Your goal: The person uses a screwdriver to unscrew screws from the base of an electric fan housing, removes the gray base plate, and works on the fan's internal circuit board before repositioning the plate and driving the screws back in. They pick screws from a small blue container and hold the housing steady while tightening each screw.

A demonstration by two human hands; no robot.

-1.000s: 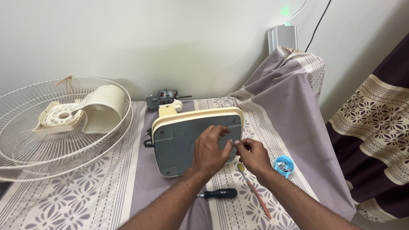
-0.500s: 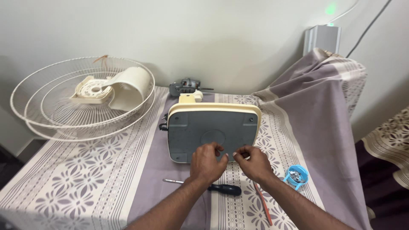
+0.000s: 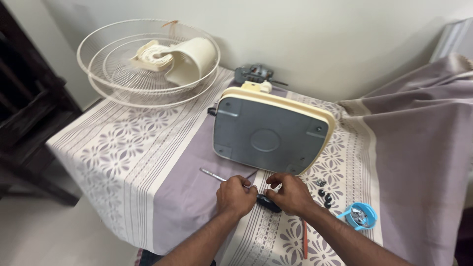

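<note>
Fan base (image 3: 268,130): grey underside w/ cream rim. Bench cloth (image 3: 143,152): lilac & white stripes w/ purple flower print. Screwdriver (image 3: 236,184): black handle, silver shaft. Wire fan guards (image 3: 148,64): white, w/ cream motor housing (image 3: 189,59) inside. Small cup (image 3: 359,216): light blue. Motor (image 3: 253,74): grey. Wall: off-white.

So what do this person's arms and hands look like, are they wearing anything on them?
Both forearms are bare as far as the picture shows: no sleeves, gloves or watch in view. The left hand and right hand are bare too, and I can make out no rings or bands on the fingers. The arms enter from the bottom edge, so anything worn above the elbows is out of view.
</note>
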